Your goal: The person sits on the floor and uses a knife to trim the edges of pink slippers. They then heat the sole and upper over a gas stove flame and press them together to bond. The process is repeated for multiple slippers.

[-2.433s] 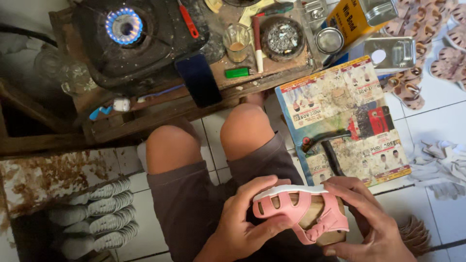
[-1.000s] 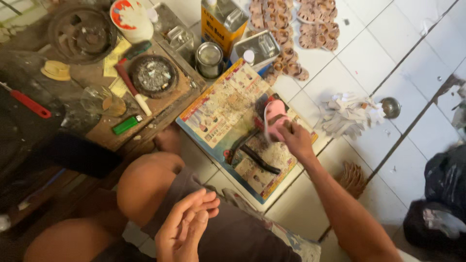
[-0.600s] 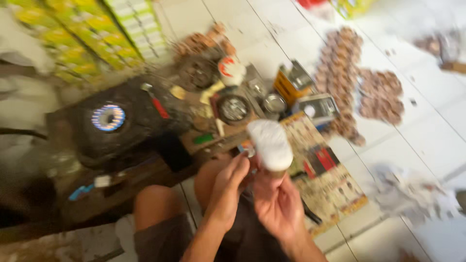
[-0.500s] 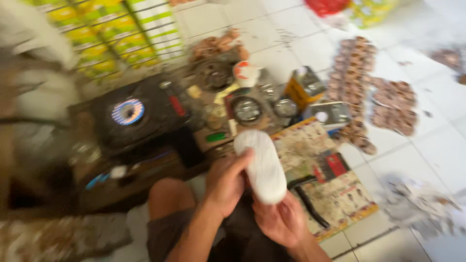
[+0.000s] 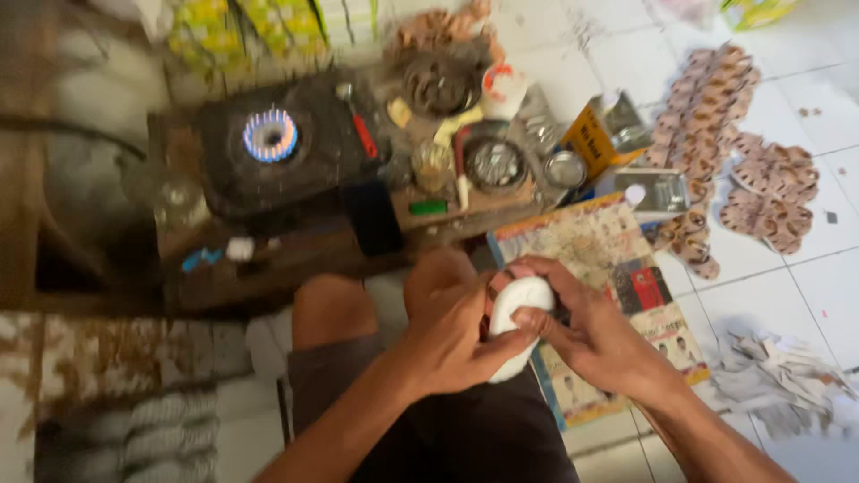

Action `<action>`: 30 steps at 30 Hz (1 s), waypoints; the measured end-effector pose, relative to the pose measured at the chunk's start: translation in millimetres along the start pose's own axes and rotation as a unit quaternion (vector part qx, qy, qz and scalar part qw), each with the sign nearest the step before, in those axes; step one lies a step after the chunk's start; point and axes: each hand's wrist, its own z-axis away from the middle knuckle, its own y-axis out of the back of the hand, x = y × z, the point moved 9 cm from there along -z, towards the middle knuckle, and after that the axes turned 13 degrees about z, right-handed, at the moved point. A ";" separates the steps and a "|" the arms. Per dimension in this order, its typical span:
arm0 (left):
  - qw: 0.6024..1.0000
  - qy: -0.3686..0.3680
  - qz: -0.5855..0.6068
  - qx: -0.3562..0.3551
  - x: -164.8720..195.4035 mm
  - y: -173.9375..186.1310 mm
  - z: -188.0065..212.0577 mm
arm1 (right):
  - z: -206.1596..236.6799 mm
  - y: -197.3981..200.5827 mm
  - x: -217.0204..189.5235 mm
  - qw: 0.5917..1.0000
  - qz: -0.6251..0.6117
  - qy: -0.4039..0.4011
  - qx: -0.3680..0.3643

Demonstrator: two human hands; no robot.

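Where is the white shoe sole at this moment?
In the head view, the white sole is right of centre, held between the left hand and right hand, above the lap, beside the printed paper.

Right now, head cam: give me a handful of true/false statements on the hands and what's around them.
1. Both hands grip the white sole-shaped piece. True: left hand and right hand wrap it over the lap.
2. The gas burner is unlit. False: a blue flame ring shows.
3. A printed paper sheet lies on the floor under the right hand. True.
4. The brown cut pieces sit on the stove. False: they lie on the white floor tiles, at the right.
5. The left hand is empty. False: it holds the white piece.
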 end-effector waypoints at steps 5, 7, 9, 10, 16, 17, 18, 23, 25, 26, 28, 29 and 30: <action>0.997 -0.003 0.031 -0.072 6.7 0.2 16.4 | 13.4 -3.8 11.6 0.978 -0.133 0.159 -0.033; 0.937 -0.014 0.330 -0.114 23.0 12.1 42.6 | 15.1 -13.0 3.6 0.957 -0.205 0.185 -0.085; 0.813 -0.018 0.573 -0.103 42.5 24.2 71.7 | 12.5 -26.6 -6.1 0.977 -0.037 0.203 -0.059; 0.773 -0.030 0.629 -0.076 50.4 30.5 84.6 | -14.7 -59.2 1.7 0.971 -0.171 0.106 -0.131; 0.682 -0.136 0.646 0.313 39.7 89.0 202.1 | -54.5 -237.6 -71.7 0.773 -0.347 0.300 -0.438; 0.683 -0.156 0.615 0.361 44.2 101.1 235.5 | -51.1 -261.4 -85.6 0.821 -0.271 0.310 -0.397; 0.681 -0.176 0.587 0.402 48.8 110.4 271.7 | -42.2 -280.5 -103.4 0.861 -0.190 0.317 -0.350; 0.718 -0.272 0.416 0.487 129.2 124.5 425.0 | 71.9 -378.8 -282.8 0.824 -0.137 0.351 -0.423; 0.725 -0.303 0.356 0.505 166.8 119.4 466.9 | 138.6 -384.2 -365.0 0.740 -0.116 0.571 -0.337; 0.716 -0.321 0.325 0.527 184.3 119.0 489.0 | 163.0 -394.9 -393.1 0.713 -0.096 0.613 -0.328; 0.689 -0.335 0.289 0.574 203.5 122.7 517.1 | 202.5 -412.8 -442.0 0.678 -0.068 0.689 -0.246; 0.677 -0.342 0.271 0.593 214.4 121.2 528.4 | 220.3 -416.3 -463.5 0.661 -0.064 0.729 -0.167; 0.664 -0.352 0.253 0.609 222.4 124.7 538.9 | 228.2 -435.7 -479.1 0.670 -0.036 0.711 -0.212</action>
